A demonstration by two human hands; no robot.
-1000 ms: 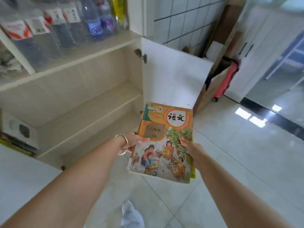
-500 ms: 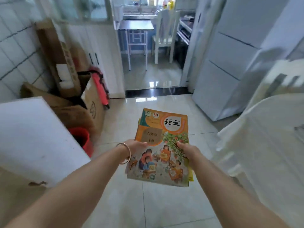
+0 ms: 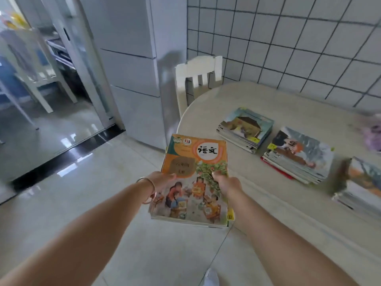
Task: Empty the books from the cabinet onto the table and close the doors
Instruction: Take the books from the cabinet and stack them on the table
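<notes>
1. a small stack of thin paperback schoolbooks (image 3: 193, 178) is held out in the air in front of the person, over a glossy pale tiled floor (image 3: 99, 182) and just short of the worktop's near edge. the top cover is orange and glossy, with a white circle of chinese characters, a green tree and children drawn at desks.
2. the left hand (image 3: 160, 180) grips the stack's left edge, thumb curled on top of the cover and fingers hidden underneath. a thin metal bangle (image 3: 148, 189) circles that wrist.
3. the right hand (image 3: 225, 183) grips the right edge the same way, thumb pressed onto the cover, fingers out of sight below. the two hands sit apart, one at each side of the stack.
4. to the right lies the worktop (image 3: 268, 100), rounded at its far end, cream coloured and smooth, with a faint marbled look.
5. three flat piles of similar paperbacks rest on it, well apart from the held stack: a far pile (image 3: 246, 129) with a blue and tan cover, a middle pile (image 3: 299, 155) with a grey painted cover, and a near pile (image 3: 362, 186), blurred, at the right edge.
6. a white slatted chair back (image 3: 199, 71) stands at the worktop's rounded end, against a wall (image 3: 288, 38) of square white tiles with dark grout.
7. a tall white fridge (image 3: 132, 69) stands left of the chair.
</notes>
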